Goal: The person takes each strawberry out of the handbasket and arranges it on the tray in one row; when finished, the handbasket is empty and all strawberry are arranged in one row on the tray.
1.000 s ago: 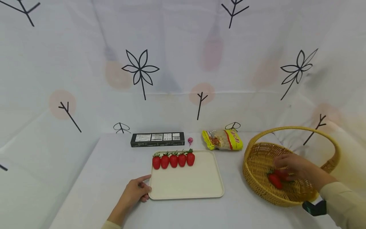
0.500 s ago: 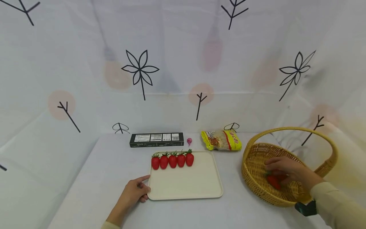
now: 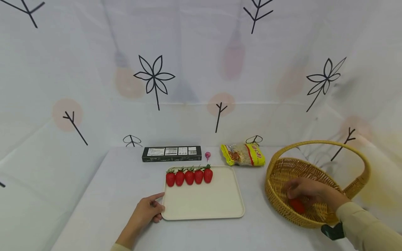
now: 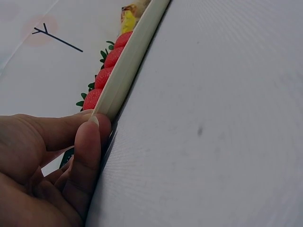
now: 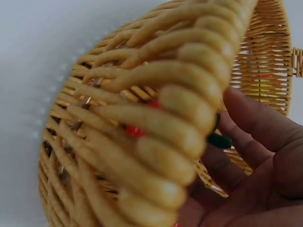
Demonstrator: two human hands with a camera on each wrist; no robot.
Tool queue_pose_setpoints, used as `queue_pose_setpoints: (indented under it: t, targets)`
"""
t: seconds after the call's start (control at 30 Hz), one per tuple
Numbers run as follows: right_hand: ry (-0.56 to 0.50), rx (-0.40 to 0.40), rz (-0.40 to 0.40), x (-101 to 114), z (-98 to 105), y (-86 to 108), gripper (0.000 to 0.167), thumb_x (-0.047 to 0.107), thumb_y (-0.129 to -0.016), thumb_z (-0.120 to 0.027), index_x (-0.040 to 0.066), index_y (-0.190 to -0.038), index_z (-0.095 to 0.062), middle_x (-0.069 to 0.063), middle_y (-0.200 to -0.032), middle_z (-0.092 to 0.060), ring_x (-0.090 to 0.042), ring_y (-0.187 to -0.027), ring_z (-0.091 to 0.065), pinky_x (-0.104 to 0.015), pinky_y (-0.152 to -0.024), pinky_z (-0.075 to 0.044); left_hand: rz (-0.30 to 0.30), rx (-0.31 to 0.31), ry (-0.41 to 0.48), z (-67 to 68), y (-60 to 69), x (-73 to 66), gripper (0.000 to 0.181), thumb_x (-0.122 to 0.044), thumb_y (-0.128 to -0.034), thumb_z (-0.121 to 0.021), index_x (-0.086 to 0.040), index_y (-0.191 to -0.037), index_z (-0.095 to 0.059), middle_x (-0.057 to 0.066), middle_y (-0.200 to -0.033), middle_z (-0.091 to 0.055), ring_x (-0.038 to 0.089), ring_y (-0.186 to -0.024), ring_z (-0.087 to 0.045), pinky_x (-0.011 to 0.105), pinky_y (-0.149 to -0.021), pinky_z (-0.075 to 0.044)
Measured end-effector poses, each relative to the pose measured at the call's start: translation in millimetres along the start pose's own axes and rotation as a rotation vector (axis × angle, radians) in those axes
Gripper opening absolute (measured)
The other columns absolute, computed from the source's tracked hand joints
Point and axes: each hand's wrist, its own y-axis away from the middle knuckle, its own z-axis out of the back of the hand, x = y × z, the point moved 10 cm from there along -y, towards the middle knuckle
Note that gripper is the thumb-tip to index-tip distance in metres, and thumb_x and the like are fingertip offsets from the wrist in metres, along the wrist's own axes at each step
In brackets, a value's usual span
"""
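My left hand (image 3: pixel 147 209) is at the left edge of a cream tray (image 3: pixel 216 202), thumb and forefinger pinching its rim (image 4: pixel 118 87). Several red strawberries (image 3: pixel 189 177) with green leaves stand in a row along the tray's far left side. My right hand (image 3: pixel 309 190) is down inside a wicker basket (image 3: pixel 276 205), fingers bent over a red strawberry (image 3: pixel 296 206). In the right wrist view, the basket rim (image 5: pixel 189 94) hides the fingertips. Green leaves (image 5: pixel 218 140) show beside the fingers, and red shows through the weave. Whether the fingers grip the strawberry is hidden.
Behind the tray lie a black box (image 3: pixel 171 153), a pink lollipop (image 3: pixel 207 155) and a yellow-ended food packet (image 3: pixel 243 154). The basket's tall handle (image 3: pixel 326 142) arches over its opening. A white patterned cloth (image 3: pixel 188 122) hangs at the back.
Inside the basket my right hand has shifted left and slightly nearer, and the visible strawberry has moved the same way. The left hand and the strawberries on the tray keep their places.
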Motion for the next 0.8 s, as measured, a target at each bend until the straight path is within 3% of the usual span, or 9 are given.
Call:
queue_pose_setpoints:
  t: [0.33,0.6,0.8]
  targets:
    - [0.058,0.059,-0.019,-1,-10,-1.0,0.040,0.002,-0.087,-0.073,-0.004,-0.126,-0.064,-0.013,-0.122,-0.064,-0.024,-0.101,-0.063,-0.050,-0.085,-0.061,0.004,-0.008,-0.005,0.5,-0.8,2.3,0.060,0.000,-0.0864,-0.075,0.002,-0.143,-0.055,0.010,-0.085,-0.059,0.016,-0.060,-0.064,0.031,-0.054,-0.060]
    - [0.061,0.144,0.062,3,-25,1.8,0.041,0.001,-0.085,-0.074,-0.004,-0.125,-0.064,-0.012,-0.111,-0.065,-0.026,-0.092,-0.065,-0.044,-0.079,-0.061,0.002,-0.010,-0.012,-0.2,-1.7,3.6,0.060,0.000,-0.0867,-0.075,0.002,-0.143,-0.056,0.010,-0.084,-0.059,0.016,-0.060,-0.063,0.030,-0.053,-0.060]
    - [0.054,0.163,0.078,6,-28,1.3,0.042,0.002,-0.085,-0.074,-0.002,-0.126,-0.063,-0.012,-0.116,-0.062,-0.026,-0.094,-0.062,-0.044,-0.078,-0.060,0.001,-0.013,-0.017,-0.3,-1.7,3.9,0.059,0.000,-0.0865,-0.075,0.001,-0.143,-0.056,0.010,-0.084,-0.059,0.016,-0.060,-0.064,0.030,-0.054,-0.060]
